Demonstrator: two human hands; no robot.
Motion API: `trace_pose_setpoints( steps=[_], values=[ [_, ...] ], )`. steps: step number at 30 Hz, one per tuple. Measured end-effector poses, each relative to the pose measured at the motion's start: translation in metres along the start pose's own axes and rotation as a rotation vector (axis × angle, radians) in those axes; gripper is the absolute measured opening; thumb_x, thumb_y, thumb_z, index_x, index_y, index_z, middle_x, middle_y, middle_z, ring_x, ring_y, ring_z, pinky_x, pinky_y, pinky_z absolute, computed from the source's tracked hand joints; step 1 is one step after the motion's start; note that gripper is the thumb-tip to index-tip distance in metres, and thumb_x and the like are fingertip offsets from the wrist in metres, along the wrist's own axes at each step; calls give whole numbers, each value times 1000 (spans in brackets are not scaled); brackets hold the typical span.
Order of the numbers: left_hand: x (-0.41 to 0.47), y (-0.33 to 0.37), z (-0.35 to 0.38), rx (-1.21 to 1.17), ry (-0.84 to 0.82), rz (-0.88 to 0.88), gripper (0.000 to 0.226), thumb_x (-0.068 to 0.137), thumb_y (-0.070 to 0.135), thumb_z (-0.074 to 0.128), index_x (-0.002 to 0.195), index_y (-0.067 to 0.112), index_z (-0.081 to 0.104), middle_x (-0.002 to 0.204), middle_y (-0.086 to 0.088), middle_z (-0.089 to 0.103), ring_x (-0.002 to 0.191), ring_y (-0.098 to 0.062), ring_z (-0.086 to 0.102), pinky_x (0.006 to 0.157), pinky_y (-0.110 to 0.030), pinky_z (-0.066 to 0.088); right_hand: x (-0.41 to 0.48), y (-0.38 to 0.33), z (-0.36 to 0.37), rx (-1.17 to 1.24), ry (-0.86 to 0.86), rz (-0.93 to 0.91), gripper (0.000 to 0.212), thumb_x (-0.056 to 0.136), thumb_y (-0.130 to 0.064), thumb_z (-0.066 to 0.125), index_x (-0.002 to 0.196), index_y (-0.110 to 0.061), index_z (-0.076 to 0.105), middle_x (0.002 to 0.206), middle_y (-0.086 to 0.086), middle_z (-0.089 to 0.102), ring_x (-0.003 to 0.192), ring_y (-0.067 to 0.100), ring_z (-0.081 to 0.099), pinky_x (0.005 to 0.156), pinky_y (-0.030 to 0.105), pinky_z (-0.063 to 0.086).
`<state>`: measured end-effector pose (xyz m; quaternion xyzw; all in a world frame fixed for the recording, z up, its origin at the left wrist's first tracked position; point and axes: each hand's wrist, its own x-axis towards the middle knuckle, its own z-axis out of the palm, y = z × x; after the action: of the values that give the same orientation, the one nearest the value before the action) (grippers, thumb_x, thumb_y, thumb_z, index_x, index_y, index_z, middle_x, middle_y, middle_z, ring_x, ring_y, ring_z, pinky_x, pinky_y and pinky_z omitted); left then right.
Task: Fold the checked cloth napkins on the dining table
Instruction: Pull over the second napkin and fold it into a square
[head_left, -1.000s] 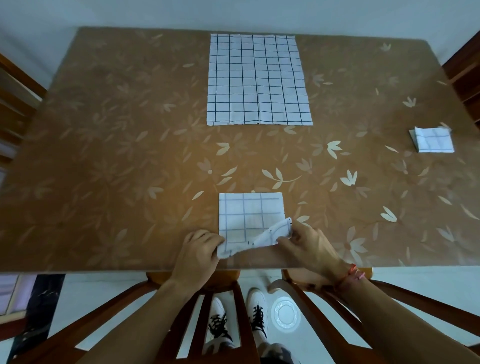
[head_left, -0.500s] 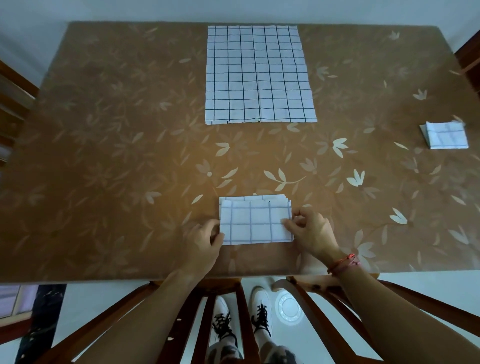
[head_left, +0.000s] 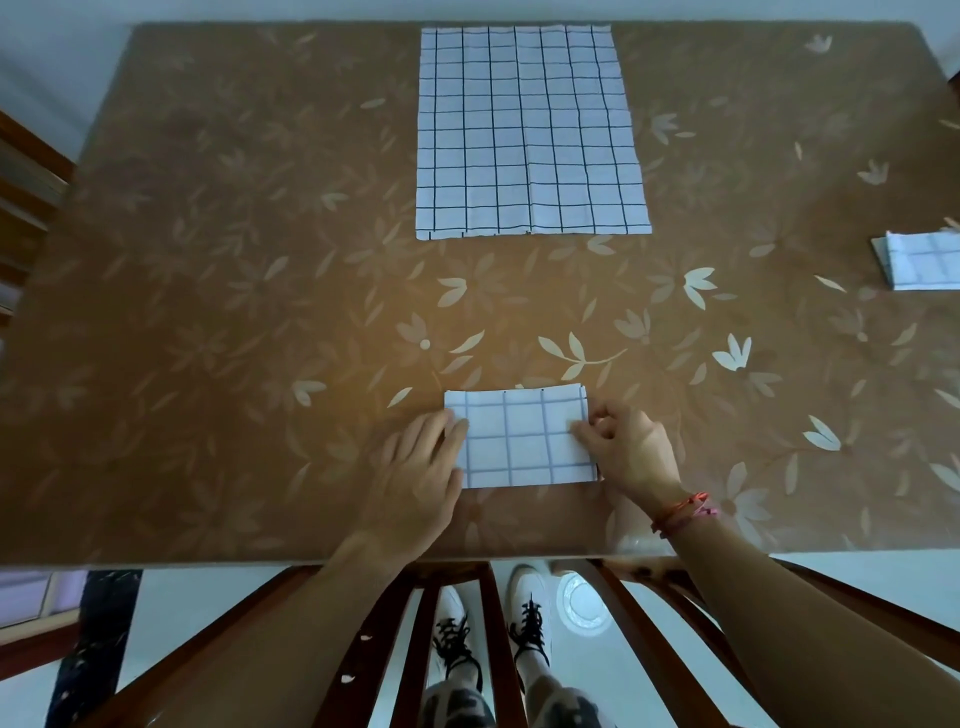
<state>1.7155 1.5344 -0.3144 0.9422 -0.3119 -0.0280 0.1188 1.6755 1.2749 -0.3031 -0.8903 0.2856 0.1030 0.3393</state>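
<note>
A small folded napkin (head_left: 519, 439) lies flat on the brown, leaf-patterned tabletop (head_left: 234, 270), close to the near edge and about midway along it. It forms a neat white rectangle with thin blue checks, its long sides parallel to the near edge.

The left hand (head_left: 421, 467) rests on the napkin's left side. Its fingers (head_left: 457, 428) are straight and close together, and their tips lie flat over the cloth's left edge. The right hand (head_left: 628, 452) is at the napkin's right side. Its fingers (head_left: 584, 434) are curled and pinch the right edge near its upper corner, with the thumb on top of the cloth. A red thread bracelet (head_left: 680, 512) circles the right wrist.

A large checked napkin (head_left: 530, 130) is spread open at the middle of the far edge, well apart from the hands, its dark grid lines clear against the white. Another folded napkin (head_left: 922, 265) sits at the right edge, partly cut off by the frame.

Below the near edge, the dark wooden slats of a chair (head_left: 415, 634) show against a pale floor. A pair of white shoes with black laces (head_left: 524, 618) is visible between the slats.
</note>
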Motion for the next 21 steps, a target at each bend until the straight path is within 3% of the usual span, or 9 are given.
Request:
trace_pose_setpoints(
  steps=[5,9,12,15,17,21],
  values=[
    [9,-10,7,122,-197,26,58,94,33,29,144,6,41,155,-9,33,145,-24,27,108,-50,36,-4,0,-2,-48,61,-30,25,90,-47,59,100,-25,60,84,-8,68,78,20,66,68,40,57],
    [9,-17,11,149,-246,38,60,95,35,23,147,6,33,158,-9,24,147,-22,18,112,-50,32,-24,-8,7,-215,150,-315,37,92,-37,57,120,-14,59,106,6,56,82,25,60,67,39,54],
    [10,-17,13,175,-251,41,61,95,35,24,149,6,30,159,-9,21,148,-22,15,115,-47,25,-47,-17,29,-322,123,-562,51,90,-36,53,131,-6,54,127,18,56,109,32,57,89,46,53],
    [12,-16,14,171,-246,37,60,94,34,27,146,5,36,157,-10,26,146,-22,21,114,-44,19,-73,-25,58,-423,3,-703,61,96,-37,47,145,-2,38,154,21,34,144,34,32,115,46,34],
    [12,-17,15,170,-243,51,59,96,34,26,146,4,36,157,-11,26,146,-22,22,113,-43,17,-84,-23,77,-490,-43,-777,65,98,-39,43,149,0,32,158,21,26,149,32,18,118,48,28],
    [11,-20,16,208,-250,55,61,99,36,17,151,5,18,160,-10,13,148,-22,12,116,-41,10,-86,-17,92,-610,-121,-783,77,96,-50,41,150,4,28,160,22,18,150,33,13,117,50,27]
  ],
)
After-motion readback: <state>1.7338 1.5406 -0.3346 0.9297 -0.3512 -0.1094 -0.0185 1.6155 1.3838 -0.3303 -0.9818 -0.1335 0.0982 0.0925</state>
